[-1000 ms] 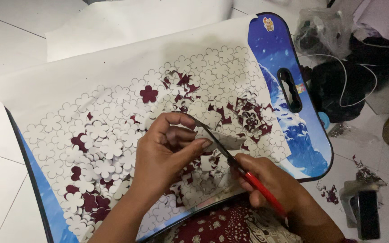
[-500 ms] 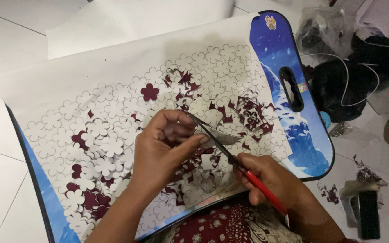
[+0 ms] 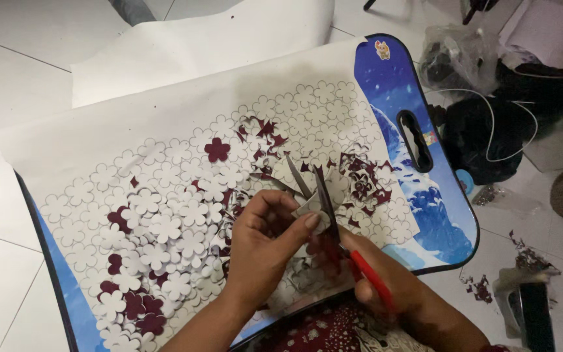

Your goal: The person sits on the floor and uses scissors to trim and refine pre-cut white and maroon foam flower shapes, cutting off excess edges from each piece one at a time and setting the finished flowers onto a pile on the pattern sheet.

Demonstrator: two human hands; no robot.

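My left hand (image 3: pixel 265 244) pinches a small piece of white paper (image 3: pixel 309 210) above a blue lap board (image 3: pixel 425 195). My right hand (image 3: pixel 386 287) grips red-handled scissors (image 3: pixel 333 215) whose blades stand apart around the paper piece, pointing up and away from me. On the board lies a large white sheet (image 3: pixel 164 137) covered with several cut white flower shapes (image 3: pixel 164 228) and dark maroon ones (image 3: pixel 217 149). Maroon scraps (image 3: pixel 363 179) lie just beyond the blades.
A second white sheet (image 3: pixel 216 39) lies on the tiled floor behind the board. To the right sit dark bags with a white cable (image 3: pixel 503 111), a clear plastic bag (image 3: pixel 454 55) and a dark box (image 3: pixel 532 313) with maroon scraps near it.
The scissor blades have opened and swung upward toward the far side. My left hand has turned the paper piece and shifted slightly right.
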